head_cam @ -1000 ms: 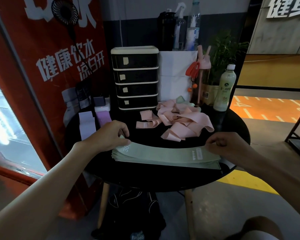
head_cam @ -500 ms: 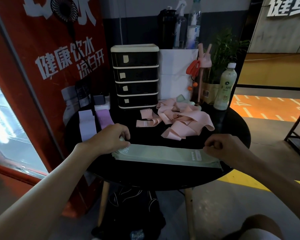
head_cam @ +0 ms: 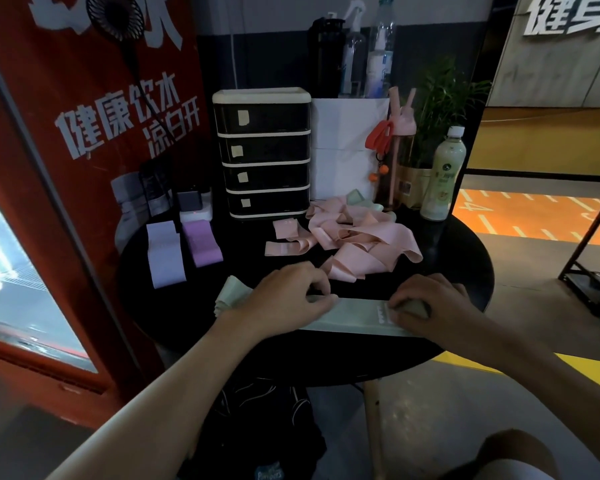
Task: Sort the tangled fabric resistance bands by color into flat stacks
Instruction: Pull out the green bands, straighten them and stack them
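The left grip [head_cam: 288,296] pinches the green stack [head_cam: 357,315] mid-length, fingers curled; the right grip [head_cam: 433,306] pinches its right end. The stack lies flat at the near edge of the surface [head_cam: 461,258]. Squaring green seems the step in hand; next, likely, freeing a band from the pink tangle [head_cam: 361,240] just beyond.

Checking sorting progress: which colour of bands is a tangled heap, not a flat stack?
The pink bands, a looped heap mid-table; the pale stack, purple stack and green stack lie flat.
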The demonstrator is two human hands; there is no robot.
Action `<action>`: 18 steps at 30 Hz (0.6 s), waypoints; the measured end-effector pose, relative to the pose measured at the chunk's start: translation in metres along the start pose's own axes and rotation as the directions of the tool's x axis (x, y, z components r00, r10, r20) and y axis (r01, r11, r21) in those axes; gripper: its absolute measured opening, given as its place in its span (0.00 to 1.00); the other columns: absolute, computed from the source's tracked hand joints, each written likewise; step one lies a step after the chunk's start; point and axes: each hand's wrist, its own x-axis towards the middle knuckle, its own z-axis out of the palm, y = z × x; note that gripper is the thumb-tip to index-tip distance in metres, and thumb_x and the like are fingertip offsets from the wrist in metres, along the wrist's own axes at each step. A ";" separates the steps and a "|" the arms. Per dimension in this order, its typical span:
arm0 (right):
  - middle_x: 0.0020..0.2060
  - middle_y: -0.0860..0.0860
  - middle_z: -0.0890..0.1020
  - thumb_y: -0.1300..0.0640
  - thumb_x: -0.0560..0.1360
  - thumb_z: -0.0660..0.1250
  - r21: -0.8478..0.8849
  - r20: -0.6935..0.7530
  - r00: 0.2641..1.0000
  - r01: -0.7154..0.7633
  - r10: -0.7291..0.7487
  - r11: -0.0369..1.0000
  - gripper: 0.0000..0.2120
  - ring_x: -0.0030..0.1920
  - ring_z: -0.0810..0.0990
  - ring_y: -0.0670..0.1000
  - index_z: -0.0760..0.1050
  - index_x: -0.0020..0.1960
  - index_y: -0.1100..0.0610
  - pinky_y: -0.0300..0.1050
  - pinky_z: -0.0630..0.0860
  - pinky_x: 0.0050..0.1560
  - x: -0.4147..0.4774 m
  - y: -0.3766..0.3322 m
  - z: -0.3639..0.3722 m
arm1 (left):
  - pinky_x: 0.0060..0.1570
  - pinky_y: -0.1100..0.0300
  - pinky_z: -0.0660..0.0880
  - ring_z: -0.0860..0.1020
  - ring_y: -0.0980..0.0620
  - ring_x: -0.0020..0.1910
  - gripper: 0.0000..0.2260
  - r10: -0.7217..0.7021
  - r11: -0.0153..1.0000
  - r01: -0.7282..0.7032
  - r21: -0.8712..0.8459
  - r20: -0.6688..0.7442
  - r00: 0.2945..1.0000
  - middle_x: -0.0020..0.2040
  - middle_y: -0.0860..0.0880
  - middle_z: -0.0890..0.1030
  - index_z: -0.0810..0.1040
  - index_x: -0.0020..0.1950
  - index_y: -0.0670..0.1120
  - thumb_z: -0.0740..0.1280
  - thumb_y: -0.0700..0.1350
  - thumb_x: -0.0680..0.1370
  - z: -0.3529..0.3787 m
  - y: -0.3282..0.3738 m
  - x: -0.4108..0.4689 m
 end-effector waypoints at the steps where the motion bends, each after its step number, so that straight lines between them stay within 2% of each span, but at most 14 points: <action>1: 0.48 0.33 0.75 0.46 0.73 0.70 -0.007 0.014 1.000 -0.001 0.001 1.000 0.03 0.57 0.67 0.44 0.77 0.46 0.38 0.53 0.61 0.61 0.000 0.001 0.000 | 0.51 0.50 0.77 0.77 0.58 0.46 0.09 -0.012 1.000 0.012 0.000 0.008 1.000 0.46 0.57 0.77 0.79 0.43 0.54 0.68 0.58 0.75 0.004 -0.001 0.001; 3: 0.49 0.33 0.75 0.42 0.72 0.69 -0.020 0.079 0.997 -0.003 0.005 1.000 0.03 0.58 0.68 0.43 0.77 0.45 0.38 0.53 0.62 0.62 0.004 0.003 -0.003 | 0.53 0.51 0.75 0.77 0.59 0.46 0.09 -0.031 0.999 0.031 -0.008 0.010 0.999 0.45 0.58 0.78 0.78 0.44 0.54 0.68 0.59 0.76 0.010 -0.002 0.002; 5: 0.48 0.34 0.77 0.39 0.69 0.66 0.070 0.141 0.990 0.019 -0.028 0.997 0.07 0.55 0.72 0.39 0.78 0.45 0.39 0.51 0.67 0.59 0.010 0.003 -0.010 | 0.53 0.54 0.73 0.76 0.61 0.46 0.10 -0.045 0.998 0.044 -0.042 -0.005 0.999 0.45 0.58 0.78 0.76 0.45 0.54 0.69 0.59 0.76 0.015 -0.004 0.001; 7: 0.44 0.39 0.81 0.46 0.72 0.68 0.243 0.085 0.995 0.027 -0.048 0.970 0.03 0.48 0.78 0.39 0.80 0.43 0.42 0.42 0.75 0.51 0.022 0.001 -0.017 | 0.50 0.58 0.70 0.74 0.64 0.47 0.09 -0.057 0.997 0.057 -0.051 -0.013 0.998 0.46 0.58 0.77 0.76 0.47 0.55 0.68 0.59 0.76 0.018 -0.004 0.000; 9: 0.41 0.42 0.81 0.58 0.76 0.68 0.332 -0.035 0.999 0.016 -0.004 0.943 0.06 0.43 0.79 0.36 0.81 0.44 0.48 0.31 0.73 0.45 0.044 0.005 -0.024 | 0.50 0.60 0.67 0.72 0.67 0.48 0.09 -0.056 0.998 0.056 -0.033 -0.011 0.998 0.47 0.58 0.77 0.77 0.50 0.56 0.68 0.60 0.76 0.020 -0.005 0.000; 10: 0.42 0.42 0.81 0.60 0.77 0.67 0.334 -0.083 0.996 -0.001 0.030 0.943 0.06 0.42 0.78 0.35 0.81 0.46 0.51 0.28 0.72 0.43 0.060 0.011 -0.026 | 0.50 0.61 0.66 0.70 0.69 0.49 0.09 -0.055 0.998 0.055 -0.023 -0.006 0.998 0.47 0.58 0.77 0.77 0.51 0.57 0.67 0.60 0.77 0.020 -0.005 0.001; 13: 0.46 0.46 0.81 0.57 0.79 0.66 0.361 -0.145 0.976 -0.102 0.163 0.927 0.05 0.41 0.77 0.40 0.79 0.53 0.53 0.34 0.70 0.39 0.111 0.039 -0.019 | 0.49 0.60 0.64 0.70 0.70 0.49 0.08 -0.052 0.999 0.051 -0.017 -0.005 0.999 0.46 0.59 0.76 0.77 0.50 0.58 0.67 0.60 0.77 0.020 -0.007 0.002; 16: 0.52 0.51 0.82 0.55 0.79 0.64 0.373 -0.156 0.947 -0.208 0.282 0.904 0.10 0.50 0.80 0.50 0.78 0.57 0.56 0.40 0.73 0.45 0.159 0.064 -0.009 | 0.50 0.62 0.66 0.70 0.68 0.50 0.08 -0.053 0.998 0.052 -0.028 -0.010 0.999 0.45 0.59 0.76 0.77 0.49 0.58 0.67 0.60 0.77 0.022 -0.009 0.003; 18: 0.57 0.54 0.81 0.55 0.79 0.62 0.398 -0.102 0.938 -0.267 0.332 0.878 0.14 0.55 0.79 0.52 0.77 0.62 0.57 0.37 0.74 0.47 0.186 0.081 -0.003 | 0.50 0.63 0.67 0.71 0.66 0.50 0.09 -0.053 0.998 0.053 -0.034 -0.017 0.998 0.46 0.60 0.76 0.77 0.49 0.58 0.67 0.61 0.76 0.024 -0.011 0.004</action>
